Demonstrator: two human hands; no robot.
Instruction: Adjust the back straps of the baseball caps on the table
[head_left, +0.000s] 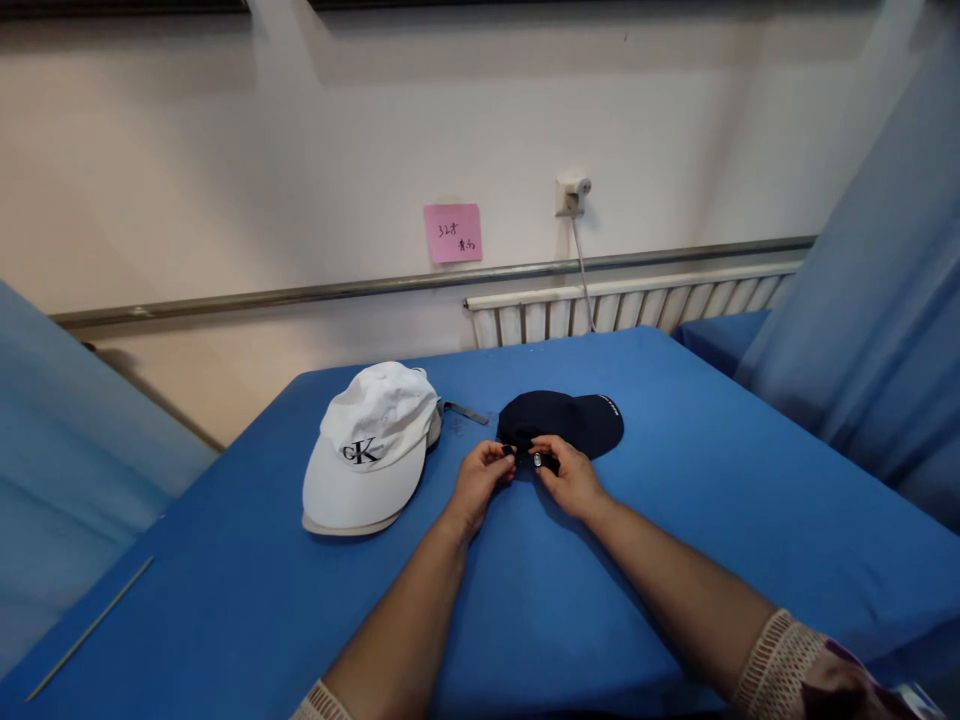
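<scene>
A dark navy baseball cap [553, 418] lies on the blue-covered table [720, 520], its brim pointing right and its back strap toward me. My left hand [481, 475] pinches one end of the strap between thumb and fingers. The other strap end, with a small metal buckle [538, 460], is pinched in my right hand [573, 480]. A gap shows between the two strap ends. To the left sits a white cap [379, 440] with black letters, stacked over at least one other cap whose beige brim edge shows beneath. A loose grey strap [466, 412] sticks out from that stack.
A thin stick [90, 630] lies near the table's left edge. Blue curtains [885, 280] hang on both sides. Behind the table are a white radiator [637, 303], a metal pipe [337, 293], a wall socket [570, 197] with a cord and a pink note [453, 233].
</scene>
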